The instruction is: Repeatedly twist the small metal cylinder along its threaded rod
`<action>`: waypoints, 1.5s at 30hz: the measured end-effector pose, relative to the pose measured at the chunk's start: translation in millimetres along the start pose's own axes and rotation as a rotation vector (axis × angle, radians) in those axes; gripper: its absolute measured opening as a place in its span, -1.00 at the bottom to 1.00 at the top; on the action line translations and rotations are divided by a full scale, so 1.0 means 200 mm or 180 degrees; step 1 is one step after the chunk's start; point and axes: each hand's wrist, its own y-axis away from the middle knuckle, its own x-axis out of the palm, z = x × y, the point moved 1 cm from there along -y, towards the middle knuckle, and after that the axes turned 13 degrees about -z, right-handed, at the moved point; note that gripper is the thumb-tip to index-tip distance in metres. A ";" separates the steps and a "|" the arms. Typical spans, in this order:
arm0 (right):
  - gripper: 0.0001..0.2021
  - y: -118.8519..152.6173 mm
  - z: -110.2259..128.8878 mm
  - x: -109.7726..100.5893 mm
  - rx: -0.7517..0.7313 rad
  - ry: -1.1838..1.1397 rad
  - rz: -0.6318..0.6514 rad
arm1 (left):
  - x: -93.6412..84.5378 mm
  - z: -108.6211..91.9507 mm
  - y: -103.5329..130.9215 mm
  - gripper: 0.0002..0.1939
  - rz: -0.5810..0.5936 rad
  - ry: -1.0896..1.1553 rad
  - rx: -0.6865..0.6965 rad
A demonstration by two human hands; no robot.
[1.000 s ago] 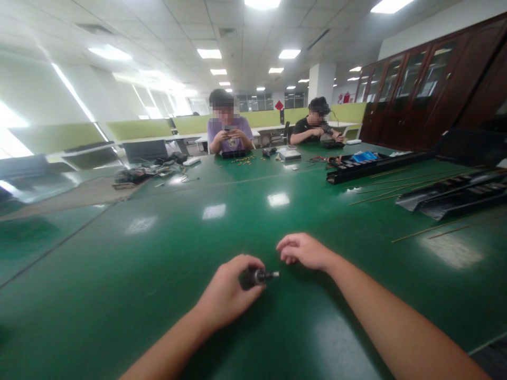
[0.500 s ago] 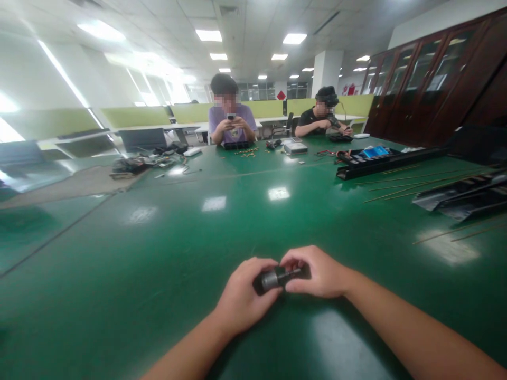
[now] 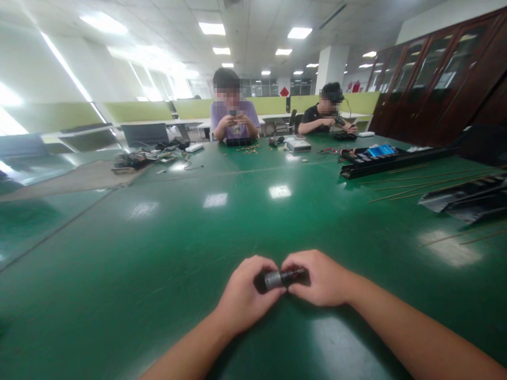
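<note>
Near the front of the green table, my left hand point(image 3: 246, 289) is closed around a small cylindrical part point(image 3: 273, 279) with a silver metal middle and a dark end toward the palm. Its other end is narrower and black, pointing right and slightly up. My right hand point(image 3: 322, 277) curls around that narrow end, with thumb and fingers closed on it. The fingertips of both hands nearly meet over the part. What kind of device it is, I cannot make out.
The green table point(image 3: 190, 232) stretches ahead. Black channel-shaped rails point(image 3: 380, 164) and thin rods point(image 3: 415, 187) lie on the right. Tangled electronic parts point(image 3: 146, 155) are at the far left. Across the table sit two people point(image 3: 235, 119), with small brass-coloured pieces point(image 3: 249, 150) before one.
My right hand has tipped slightly lower around the narrow end, and the part has shifted a little to the right. The camera view has moved slightly. My left hand's grip looks the same.
</note>
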 end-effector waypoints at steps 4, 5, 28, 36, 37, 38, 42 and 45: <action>-0.80 0.00 0.01 0.00 0.0002 0.0039 0.0016 | 0.00 -0.01 0.00 -0.79 -0.0025 -0.0001 0.0103; -0.81 0.00 0.01 0.00 0.0003 0.0046 0.0014 | 0.00 -0.01 0.00 -0.79 -0.0013 -0.0003 0.0118; -0.88 -0.01 0.01 0.01 -0.0310 0.0123 -0.0131 | 0.00 0.01 0.00 -0.80 -0.0014 -0.0175 0.0114; -0.90 -0.02 0.01 0.01 -0.0287 0.0216 -0.0107 | 0.01 0.02 0.01 -0.80 0.0006 -0.0271 0.0115; -0.90 -0.02 0.01 0.01 -0.0283 0.0234 -0.0105 | 0.01 0.02 0.01 -0.79 0.0015 -0.0275 0.0108; -0.90 -0.02 0.01 0.00 -0.0283 0.0255 -0.0105 | 0.01 0.02 0.01 -0.79 0.0025 -0.0278 0.0102; -0.90 -0.02 0.01 0.00 -0.0297 0.0317 -0.0110 | 0.01 0.02 0.01 -0.80 0.0053 -0.0292 0.0082; -0.90 -0.02 0.01 0.00 -0.0308 0.0319 -0.0106 | 0.01 0.02 0.01 -0.79 0.0038 -0.0296 0.0076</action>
